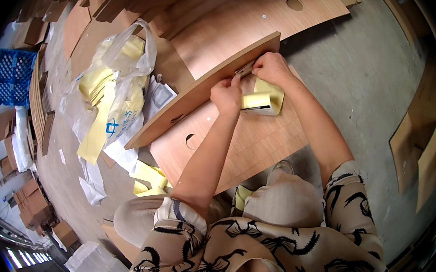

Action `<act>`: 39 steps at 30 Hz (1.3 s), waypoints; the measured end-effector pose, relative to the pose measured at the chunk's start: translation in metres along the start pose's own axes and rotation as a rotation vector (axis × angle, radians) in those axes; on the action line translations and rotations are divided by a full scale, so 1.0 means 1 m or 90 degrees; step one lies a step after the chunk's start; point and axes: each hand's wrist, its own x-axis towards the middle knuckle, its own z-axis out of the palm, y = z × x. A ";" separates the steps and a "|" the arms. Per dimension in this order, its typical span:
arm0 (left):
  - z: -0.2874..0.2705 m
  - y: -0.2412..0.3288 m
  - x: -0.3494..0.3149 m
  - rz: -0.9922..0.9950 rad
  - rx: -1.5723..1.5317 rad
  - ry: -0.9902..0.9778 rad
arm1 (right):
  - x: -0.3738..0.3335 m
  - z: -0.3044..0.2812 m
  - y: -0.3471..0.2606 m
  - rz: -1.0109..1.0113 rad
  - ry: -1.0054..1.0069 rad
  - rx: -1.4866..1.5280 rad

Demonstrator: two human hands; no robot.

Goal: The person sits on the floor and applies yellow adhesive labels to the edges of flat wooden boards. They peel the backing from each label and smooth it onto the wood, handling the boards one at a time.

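Note:
A long wood-grain board (196, 94) stands on edge, slanting across the middle. My left hand (226, 95) and my right hand (273, 69) meet at its near face, fingers closed in a pinch. Between the fingertips lies a small narrow strip (245, 70), pressed to or held against the board; its kind is too small to make out. Just below my hands, a curled yellow sheet (271, 97) with a white and black edge rests on a flat wood-grain panel (249, 138). That panel has a round hole near its left side.
A clear plastic bag (115, 88) full of yellow sheets lies to the left, with loose yellow strips (151, 175) below it. Beyond the standing board is a larger panel (249, 16) with a hole. A blue crate (15, 76) stands far left; cardboard pieces (416, 144) lie right.

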 end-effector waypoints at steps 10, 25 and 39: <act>-0.101 -0.033 -0.020 -0.017 -0.141 -0.099 | -0.013 0.053 -0.083 -0.012 -0.115 -0.239; -0.147 -0.043 -0.036 0.280 0.146 -0.056 | -0.003 -0.011 0.034 0.050 0.303 0.354; -0.151 -0.041 -0.032 0.288 0.399 -0.086 | -0.055 0.008 -0.038 -0.354 0.470 -0.303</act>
